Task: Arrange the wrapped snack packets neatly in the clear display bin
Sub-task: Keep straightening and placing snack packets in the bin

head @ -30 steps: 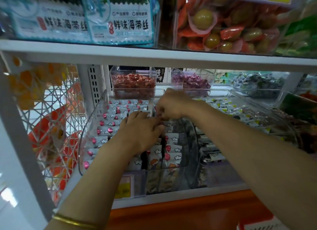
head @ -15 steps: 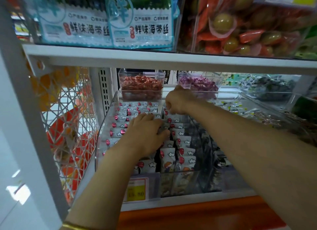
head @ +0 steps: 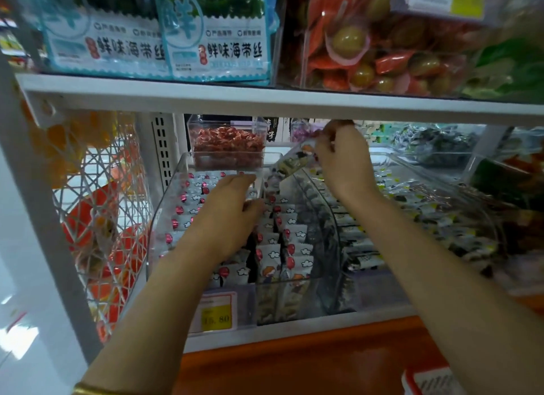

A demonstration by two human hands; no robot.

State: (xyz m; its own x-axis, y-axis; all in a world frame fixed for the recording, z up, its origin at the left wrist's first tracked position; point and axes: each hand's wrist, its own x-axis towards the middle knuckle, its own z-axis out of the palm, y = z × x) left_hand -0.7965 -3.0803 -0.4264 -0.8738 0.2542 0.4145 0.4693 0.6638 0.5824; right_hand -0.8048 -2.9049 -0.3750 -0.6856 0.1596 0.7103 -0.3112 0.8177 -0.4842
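Note:
A clear display bin [head: 164, 206] on the lower shelf holds rows of white snack packets [head: 273, 256] with red balloons and clouds printed on them. My left hand [head: 226, 215] lies palm down on the packets in the middle of the bin, its fingers flat on them. My right hand [head: 341, 159] is raised above the bin's back right corner, just under the upper shelf, and pinches one snack packet [head: 294, 160] that hangs tilted to the left.
A small clear box of red candies [head: 226, 147] stands behind the bin. A second clear bin [head: 441, 218] with dark packets sits to the right. A white wire basket [head: 97, 206] is at the left. A yellow price tag [head: 216, 315] fronts the shelf.
My right hand has risen from the back of the bin, lifting one packet toward the upper shelf. My left hand stays flat on the packets. The camera moved closer.

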